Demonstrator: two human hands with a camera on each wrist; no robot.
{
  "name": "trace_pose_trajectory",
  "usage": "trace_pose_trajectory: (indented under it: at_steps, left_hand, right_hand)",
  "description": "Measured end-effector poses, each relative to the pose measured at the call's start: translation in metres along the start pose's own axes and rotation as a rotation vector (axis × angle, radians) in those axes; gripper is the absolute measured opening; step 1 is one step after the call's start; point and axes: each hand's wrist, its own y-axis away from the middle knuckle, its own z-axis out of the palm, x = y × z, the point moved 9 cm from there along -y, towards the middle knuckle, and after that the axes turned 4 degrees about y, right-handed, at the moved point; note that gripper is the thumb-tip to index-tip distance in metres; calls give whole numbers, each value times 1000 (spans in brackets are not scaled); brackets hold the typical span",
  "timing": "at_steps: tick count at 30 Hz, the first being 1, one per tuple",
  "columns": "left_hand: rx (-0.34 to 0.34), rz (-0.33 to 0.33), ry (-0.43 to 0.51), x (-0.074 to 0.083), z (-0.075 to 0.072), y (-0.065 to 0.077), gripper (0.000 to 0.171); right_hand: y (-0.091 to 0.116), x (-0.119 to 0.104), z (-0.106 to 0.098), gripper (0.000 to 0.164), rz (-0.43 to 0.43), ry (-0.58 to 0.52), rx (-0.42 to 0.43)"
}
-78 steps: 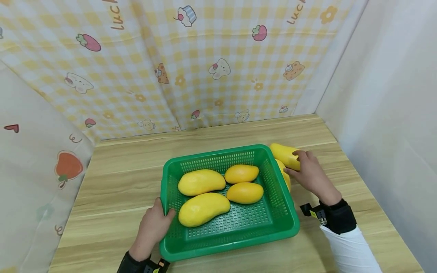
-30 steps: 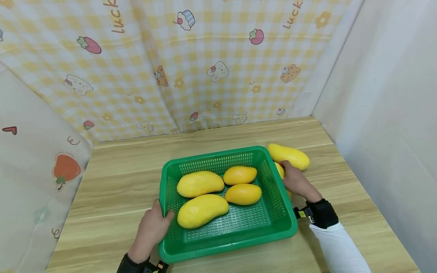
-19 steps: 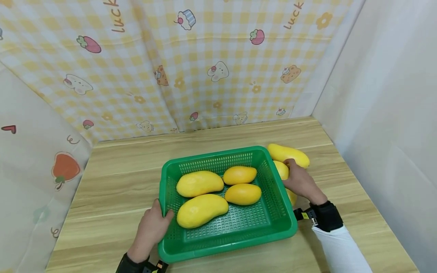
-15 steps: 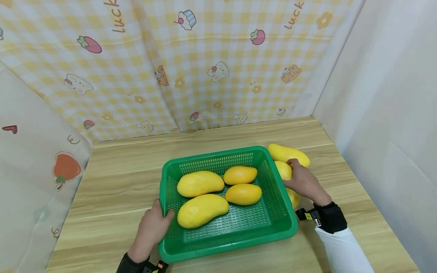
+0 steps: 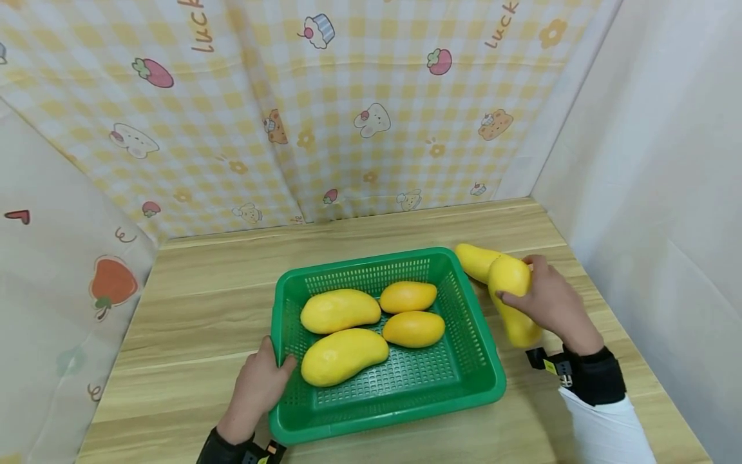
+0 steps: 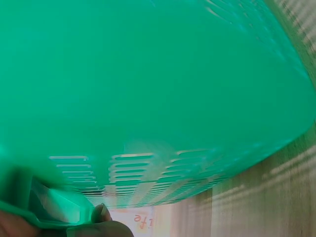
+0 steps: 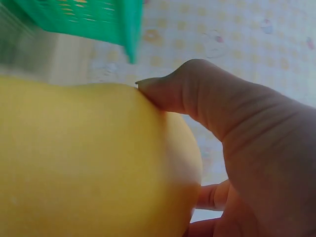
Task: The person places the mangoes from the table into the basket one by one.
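My left hand grips the left rim of a green plastic basket, thumb over the inside edge. In the left wrist view the basket's wall fills most of the picture. Two large yellow mangoes and two smaller orange-yellow mangoes lie in the basket. To the right of the basket, my right hand holds another long yellow mango by its upper end, thumb on one side and fingers on the other. Behind it lies one more yellow mango, partly covered by the held one.
The wooden tabletop spreads round the basket. A yellow checked cloth hangs along the back edge, and white sheets stand at the left and right sides.
The right hand went from the rear mango to the one beside the basket and took hold of it. That mango has since moved right, away from the basket wall. The left hand stays put.
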Motion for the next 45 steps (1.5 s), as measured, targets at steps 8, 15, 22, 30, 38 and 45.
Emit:
trace_pose_trajectory:
  at_steps: [8,15,22,30,38,45]
  left_hand:
    - [10,-1,1,1,-2,-1,38]
    - [8,-15,8,-1,0,0,40]
    - [8,0,7,-1,0,0,40]
    - [7,0,-10,0,0,0,40]
    - [9,1,-18,4,-1,2,39]
    - [10,-4,-15,3,-2,2,39]
  right_hand:
    - [6,-19,-30,88,-55,-2,117]
    - [13,-46,-42,86,-124,13,158]
    - [21,-77,-40,83,-192,20,146]
    - [27,-110,-30,81,-307,80,150]
    - [32,-135,-16,84,-446,112,113]
    - [36,-147,-5,82,-509,121,82]
